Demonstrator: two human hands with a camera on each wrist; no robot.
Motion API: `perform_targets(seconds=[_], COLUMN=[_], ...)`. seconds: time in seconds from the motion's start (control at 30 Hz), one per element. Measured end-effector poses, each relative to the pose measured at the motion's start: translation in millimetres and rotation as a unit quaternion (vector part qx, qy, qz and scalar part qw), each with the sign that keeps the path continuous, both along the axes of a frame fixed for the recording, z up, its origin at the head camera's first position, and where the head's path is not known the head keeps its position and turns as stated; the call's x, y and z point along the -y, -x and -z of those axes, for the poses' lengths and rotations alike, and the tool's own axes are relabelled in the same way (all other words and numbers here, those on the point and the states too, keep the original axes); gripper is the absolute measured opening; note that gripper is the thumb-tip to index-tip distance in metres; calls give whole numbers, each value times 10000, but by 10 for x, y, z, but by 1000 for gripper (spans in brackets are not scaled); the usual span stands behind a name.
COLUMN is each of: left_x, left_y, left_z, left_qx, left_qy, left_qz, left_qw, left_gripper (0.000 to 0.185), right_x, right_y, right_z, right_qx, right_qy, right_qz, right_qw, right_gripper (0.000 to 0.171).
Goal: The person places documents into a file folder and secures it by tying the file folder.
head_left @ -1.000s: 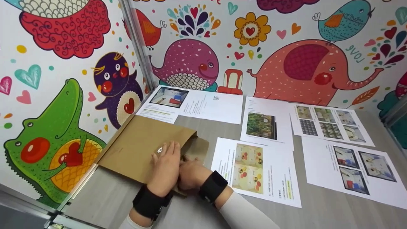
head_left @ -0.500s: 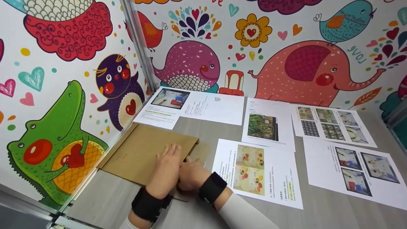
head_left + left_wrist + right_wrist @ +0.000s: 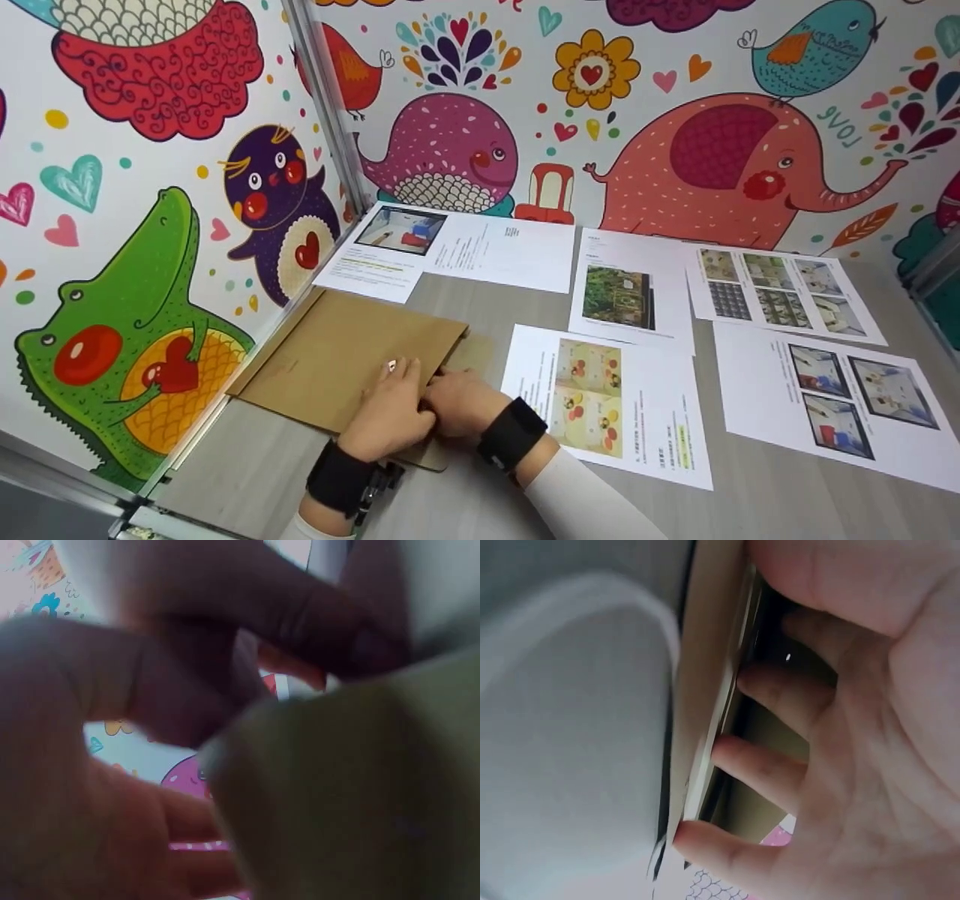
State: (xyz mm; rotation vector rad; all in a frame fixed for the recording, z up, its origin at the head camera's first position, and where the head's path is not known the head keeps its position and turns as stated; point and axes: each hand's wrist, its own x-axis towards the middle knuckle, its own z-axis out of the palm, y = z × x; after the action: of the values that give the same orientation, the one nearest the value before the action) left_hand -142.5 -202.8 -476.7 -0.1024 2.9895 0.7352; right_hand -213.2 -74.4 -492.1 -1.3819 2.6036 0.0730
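The left wrist view is blurring almost everything: the left hand (image 3: 112, 787) is filling the frame as a soft dark mass, and the brown envelope (image 3: 352, 795) is showing only as an unfocused olive patch, so how the fingers are lying against it cannot be told there. In the head view, the right hand (image 3: 457, 401) is sitting partly behind the left hand (image 3: 390, 416), and its fingertips are hiding at the envelope's (image 3: 345, 360) open end. The envelope's flap (image 3: 476, 351) is mostly covered. Text on the printed sheets (image 3: 607, 397) is staying too small to read, and the rightmost sheet (image 3: 862, 405) is running off the frame's edge.
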Motion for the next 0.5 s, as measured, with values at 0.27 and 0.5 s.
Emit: perform_targets(seconds=[0.27,0.5], left_x=[-117,-226], left_y=[-4,-104], left_z=[69,33], left_qx=[60,-1032], left_qy=[640,1070], left_qz=[-185,-167], left_qw=[9978,9887], left_gripper=[78,51], right_x=[2,67], right_y=[44,-29], right_z=[25,12], right_qx=[40,508], right_qy=[164,435], right_qz=[56,521], right_qw=[9998,9964], right_gripper=[34,48])
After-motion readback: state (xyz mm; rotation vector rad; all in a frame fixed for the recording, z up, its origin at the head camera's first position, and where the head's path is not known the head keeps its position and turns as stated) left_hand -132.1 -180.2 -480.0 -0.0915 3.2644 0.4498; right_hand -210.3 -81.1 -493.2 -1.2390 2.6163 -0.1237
